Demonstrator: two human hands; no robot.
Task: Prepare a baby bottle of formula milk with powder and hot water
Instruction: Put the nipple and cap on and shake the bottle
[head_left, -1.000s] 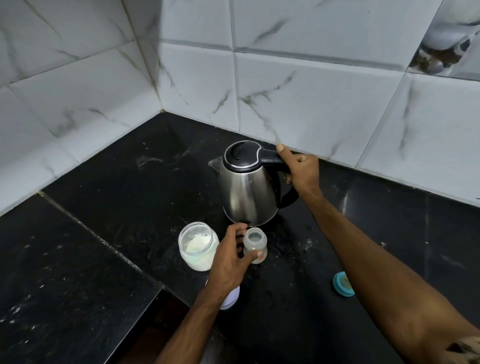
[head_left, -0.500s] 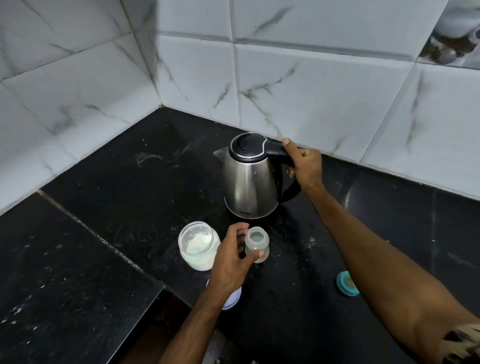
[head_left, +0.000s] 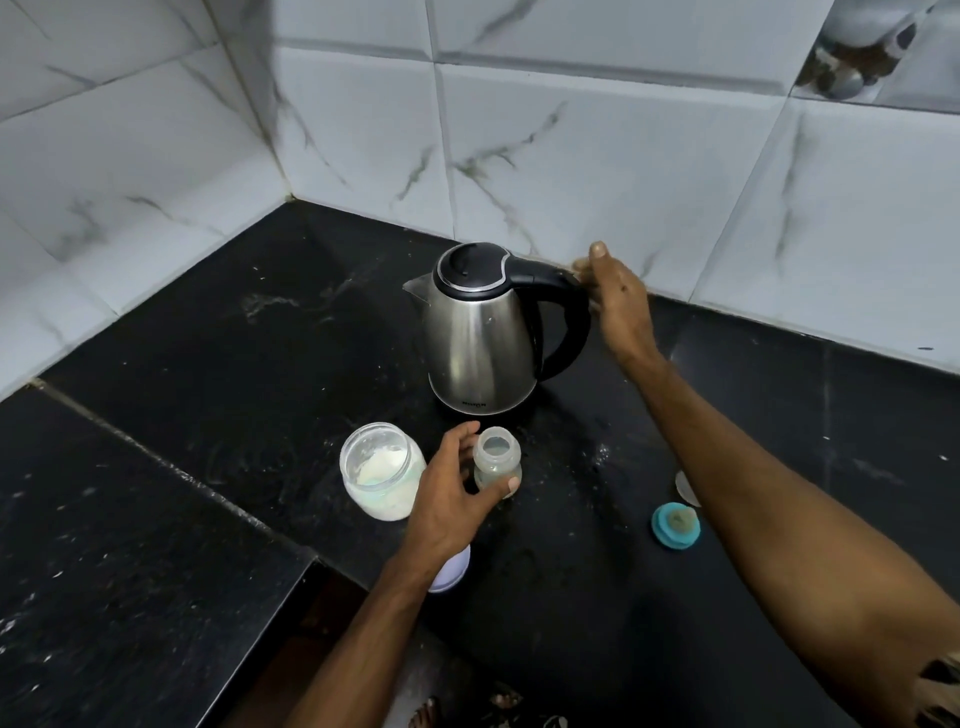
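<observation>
Since half a second ago the right hand (head_left: 621, 301) has let go of the kettle (head_left: 480, 332) handle and now hangs just right of it, fingers loose and blurred, gripping nothing. Upright at centre frame, the kettle rests on the black counter (head_left: 208, 338), lid closed. Below it, the left hand (head_left: 449, 499) grips the small open baby bottle (head_left: 497, 460), thumb and fingers curled round its sides. Just left of the bottle stands an open jar of white powder (head_left: 379, 470). At lower right lies a teal bottle ring (head_left: 675, 525).
</observation>
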